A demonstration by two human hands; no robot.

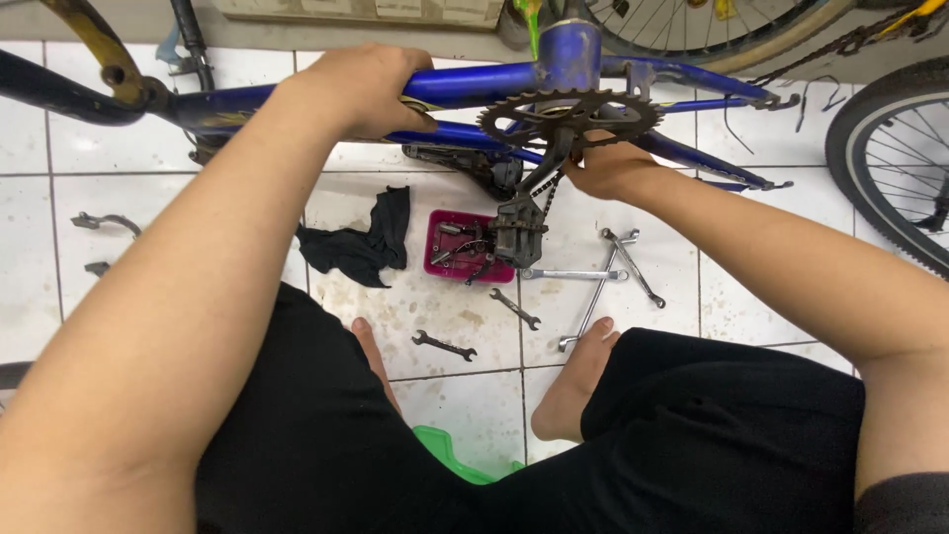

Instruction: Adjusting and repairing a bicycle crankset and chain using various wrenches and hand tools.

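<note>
Hand on the left, the left hand (361,89), sits at about eleven o'clock in the view, fingers curled shut around the blue bicycle frame (465,84), which runs across the top from ten o'clock to two o'clock. Below that tube, near the centre, a black rag (361,242) lies crumpled on the white tiled floor (633,396), just beside a small magenta tray (445,259) that holds dark metal parts. At twelve o'clock the toothed chainring (568,114) hangs on the frame's bottom bracket, and its crank arm (539,168) points down to a black pedal (516,232) that overlaps the tray's right edge. At one o'clock the right hand (611,168) is tucked under the chainring's right side, touching it; how tightly the fingers close, and on what, cannot be told, since they are hidden behind the sprocket. Several spanners (598,282) lie scattered on the tiles from the centre toward three o'clock, some crossing one another. At the far right edge, around three o'clock, part of a spoked bicycle wheel (890,158) shows.
</note>
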